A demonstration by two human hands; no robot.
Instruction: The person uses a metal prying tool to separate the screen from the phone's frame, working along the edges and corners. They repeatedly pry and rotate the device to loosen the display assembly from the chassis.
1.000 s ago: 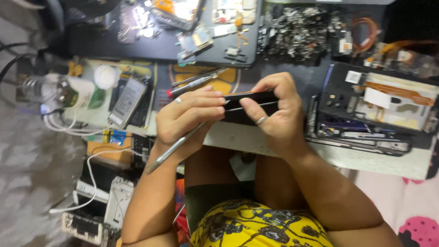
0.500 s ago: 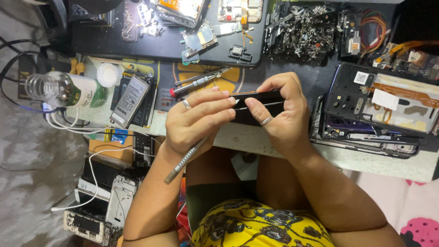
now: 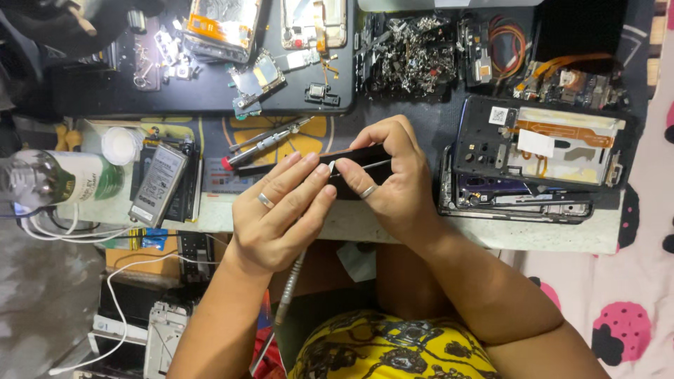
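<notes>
A black phone (image 3: pixel 365 156) is held over the front edge of the workbench between both hands. My right hand (image 3: pixel 393 182), with a ring on one finger, wraps around its right part, thumb and fingers pinching it. My left hand (image 3: pixel 281 214), also wearing a ring, lies over the phone's left part with fingers stretched out flat across it. A thin grey metal tool (image 3: pixel 289 288) sticks out down from under my left palm. Much of the phone is hidden by the fingers.
A red-tipped screwdriver (image 3: pixel 263 144) lies just behind the phone. An opened phone frame (image 3: pixel 540 154) sits to the right, a grey battery (image 3: pixel 158 184) and a clear bottle (image 3: pixel 56 179) to the left. Circuit boards and a pile of small metal parts (image 3: pixel 414 52) fill the back.
My left hand has shifted right and flattened over the phone, and the grey tool now hangs more upright under the palm. The view has drifted a little.
</notes>
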